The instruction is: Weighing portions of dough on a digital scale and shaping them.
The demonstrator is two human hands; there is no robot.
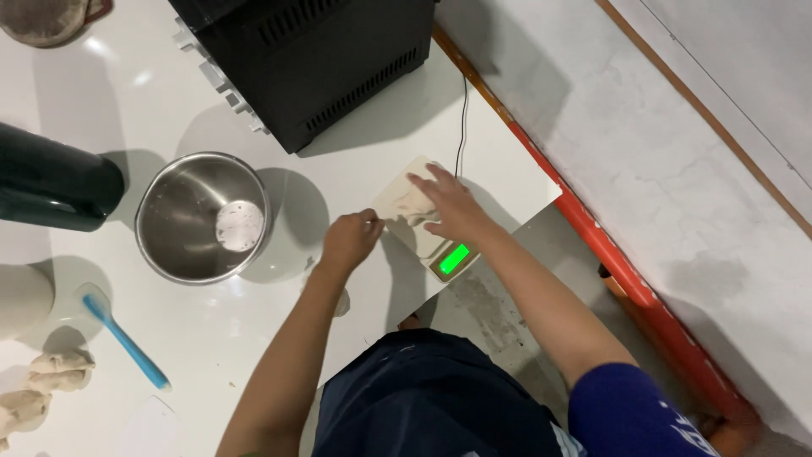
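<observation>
A small kitchen scale (448, 258) with a lit green display sits near the table's corner, with a pale flat piece of dough (402, 199) on its platform. My right hand (448, 207) lies flat on the dough, fingers spread. My left hand (351, 239) is at the dough's left edge, fingers curled and pinching it. A steel bowl (182, 245) stands to the left, with a round disc of dough (238, 226) inside it.
A black appliance (321, 59) stands at the back with a cable (463, 118) running to the table edge. A blue spatula (127, 343), dough lumps (42, 385) and a dark cylinder (55, 182) lie at the left. The table (524, 186) ends just right of the scale.
</observation>
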